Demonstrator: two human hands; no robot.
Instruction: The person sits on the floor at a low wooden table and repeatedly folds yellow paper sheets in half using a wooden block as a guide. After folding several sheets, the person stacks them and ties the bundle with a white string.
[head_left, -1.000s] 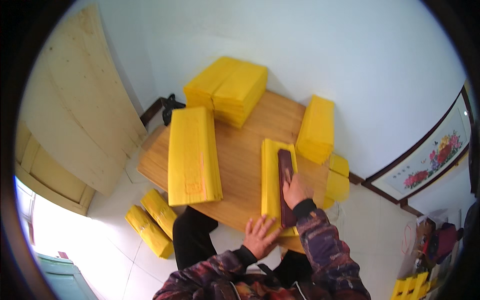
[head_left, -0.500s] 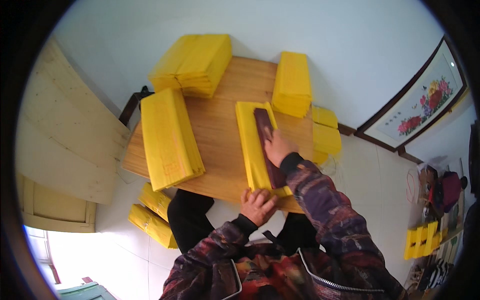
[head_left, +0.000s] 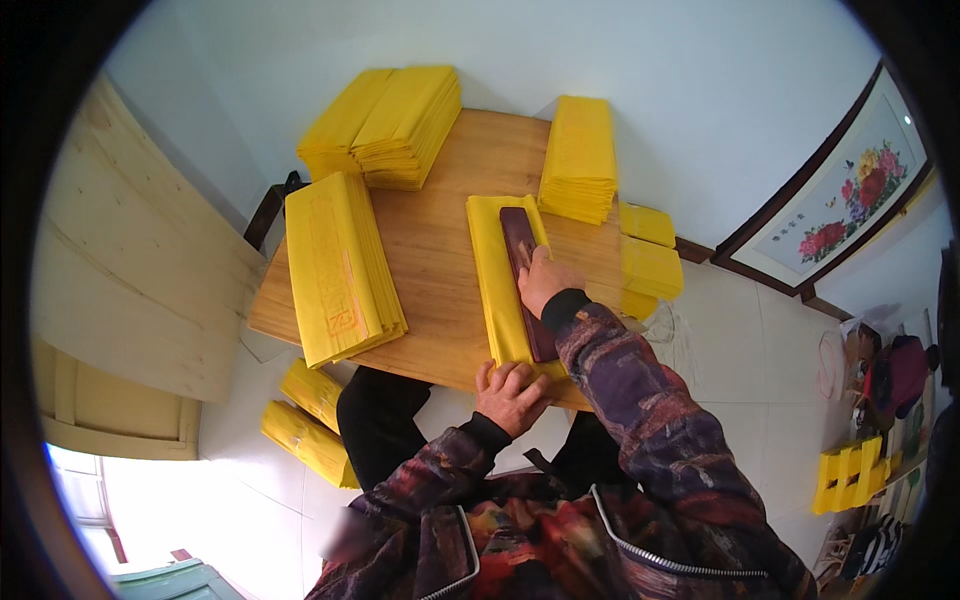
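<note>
A long yellow folded paper [head_left: 492,260] lies lengthwise on the wooden table in front of me. On top of it rests a narrow dark red wooden block [head_left: 519,232], along the paper's right side. My right hand [head_left: 546,280] grips a raised part at the middle of this block, holding it down against the paper. At the near end of the paper, by the table's edge, my left hand [head_left: 511,396] lies with bent fingers over the paper's end. What is under its fingertips is hidden.
Stacks of folded yellow paper stand on the wooden table [head_left: 430,270]: a near-left stack [head_left: 335,270], a far-left pair [head_left: 405,115] and a far-right stack [head_left: 578,155]. Yellow bundles [head_left: 650,265] sit beyond the table's right edge; others [head_left: 310,440] lie on the floor at left.
The view has shifted slightly. My right hand and the dark red block have moved a little left and away from me over the paper. My left hand stays at the near end.
</note>
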